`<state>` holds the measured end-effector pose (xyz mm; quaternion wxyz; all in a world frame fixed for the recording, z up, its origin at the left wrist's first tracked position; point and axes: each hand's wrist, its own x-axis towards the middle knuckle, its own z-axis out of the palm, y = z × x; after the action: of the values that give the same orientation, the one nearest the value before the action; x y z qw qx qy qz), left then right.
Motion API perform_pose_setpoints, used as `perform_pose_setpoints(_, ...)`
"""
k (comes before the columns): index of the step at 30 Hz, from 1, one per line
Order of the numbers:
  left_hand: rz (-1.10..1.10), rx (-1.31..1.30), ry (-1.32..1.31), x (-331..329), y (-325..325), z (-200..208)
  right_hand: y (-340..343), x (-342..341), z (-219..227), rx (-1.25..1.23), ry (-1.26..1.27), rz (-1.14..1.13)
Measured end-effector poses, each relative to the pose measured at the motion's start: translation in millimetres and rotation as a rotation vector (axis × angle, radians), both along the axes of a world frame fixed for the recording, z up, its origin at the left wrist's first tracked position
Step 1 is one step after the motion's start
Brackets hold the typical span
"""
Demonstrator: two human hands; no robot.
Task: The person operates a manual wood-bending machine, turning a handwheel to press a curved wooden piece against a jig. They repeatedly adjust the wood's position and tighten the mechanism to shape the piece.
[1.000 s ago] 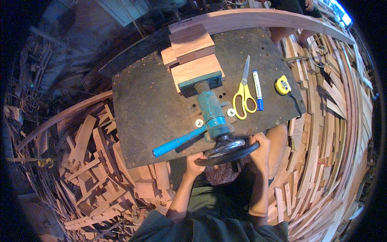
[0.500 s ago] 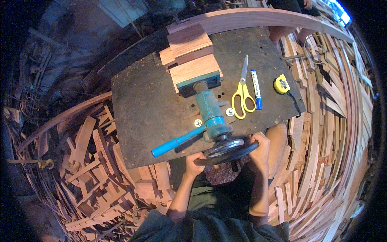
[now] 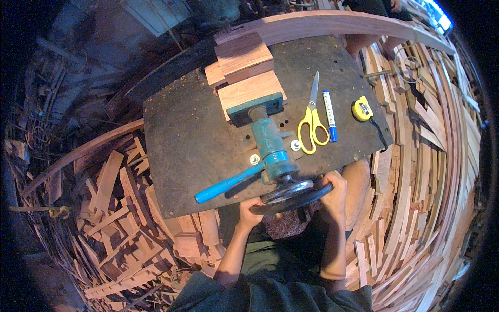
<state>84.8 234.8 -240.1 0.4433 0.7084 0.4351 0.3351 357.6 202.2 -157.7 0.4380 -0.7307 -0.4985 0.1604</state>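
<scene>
Both my hands grip the rim of a black handwheel (image 3: 293,200) at the near edge of a dark metal table (image 3: 182,145). My left hand (image 3: 251,212) is closed on the wheel's left side, and my right hand (image 3: 334,190) on its right side. The wheel belongs to a teal screw clamp (image 3: 268,138) bolted to the table, with a bright blue lever handle (image 3: 223,185) out to the left. The clamp's flat plate (image 3: 255,108) sits against a wooden block (image 3: 249,89). Behind that block is another wooden block (image 3: 243,54).
Yellow-handled scissors (image 3: 313,125), a white marker with a blue cap (image 3: 330,117) and a yellow tape measure (image 3: 362,108) lie on the right of the table. A curved wooden beam (image 3: 322,23) runs along the back. Wood offcuts (image 3: 119,208) and long strips (image 3: 416,208) crowd both sides. Another person (image 3: 387,10) is far right.
Almost nothing differs. The whole view has shifted very slightly, and both hands stay on the wheel in the same places.
</scene>
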Motion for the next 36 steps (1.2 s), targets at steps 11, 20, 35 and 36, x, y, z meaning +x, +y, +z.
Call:
perform_pose_setpoints(11, 0.012, 0.018, -0.026, -0.3, -0.2, -3.0, 0.7, -1.3, 4.3, -0.014, -0.007, 0.0)
perform_pose_setpoints(20, 0.044, 0.09, -0.137, 11.0, 3.9, 12.0, 0.4, -2.0, 1.2, 0.001, 0.006, -0.009)
perform_pose_setpoints(35, 0.068, 0.083, -0.142, 12.6, 2.4, 12.1, -0.5, -4.3, 4.6, 0.012, 0.034, -0.026)
perform_pose_setpoints(36, 0.068, 0.086, -0.134, 12.1, 2.5, 11.5, -0.1, -4.8, 5.8, 0.018, 0.039, -0.031)
